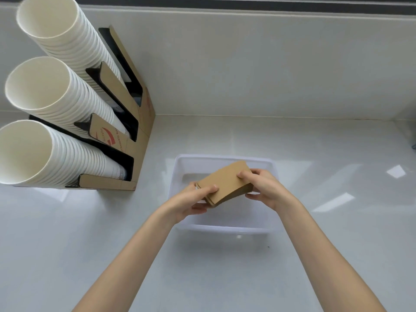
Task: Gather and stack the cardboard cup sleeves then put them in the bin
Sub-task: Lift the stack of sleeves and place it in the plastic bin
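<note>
A flat stack of brown cardboard cup sleeves [226, 182] is held in the air over a clear plastic bin [225, 227] on the white counter. My left hand [194, 200] grips the stack's near left end, thumb on top. At the right end my right hand [264, 188] pinches it, with fingers above and below. The stack tilts, its far right corner higher. The bin's inside looks empty where it shows; the hands and the stack hide part of its floor.
A cardboard and black cup holder [137, 122] stands at the left with three slanted stacks of white paper cups [56, 102]. A white wall [247, 64] runs along the counter's back edge. Something dark sits at the far right edge [413, 145].
</note>
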